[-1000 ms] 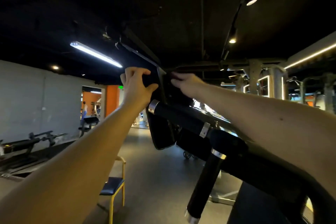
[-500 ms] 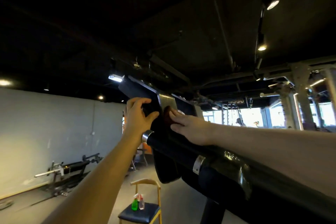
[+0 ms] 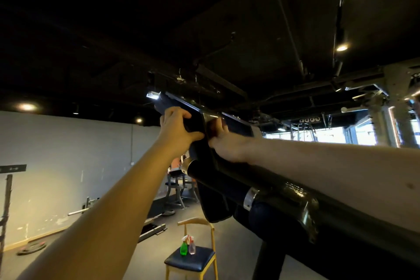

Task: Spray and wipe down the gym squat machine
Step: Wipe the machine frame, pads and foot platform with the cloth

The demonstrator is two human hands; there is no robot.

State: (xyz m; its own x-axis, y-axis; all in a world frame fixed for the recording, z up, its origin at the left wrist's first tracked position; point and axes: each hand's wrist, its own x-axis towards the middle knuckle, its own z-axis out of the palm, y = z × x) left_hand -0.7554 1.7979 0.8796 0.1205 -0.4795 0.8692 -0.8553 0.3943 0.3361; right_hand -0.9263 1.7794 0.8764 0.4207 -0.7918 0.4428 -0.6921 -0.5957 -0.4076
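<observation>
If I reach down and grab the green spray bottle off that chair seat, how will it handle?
The green spray bottle looks like small plastic, so probably light and rigid. It stands upright, narrow and tall on the padded chair seat, so a sideways nudge could tip it. The clear bottle stands right beside it, so it may get knocked too.

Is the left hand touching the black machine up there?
Touching. The head view shows the left hand wrapped around the edge of the squat machine's black pad, thumb underneath and fingers curled over the top.
</observation>
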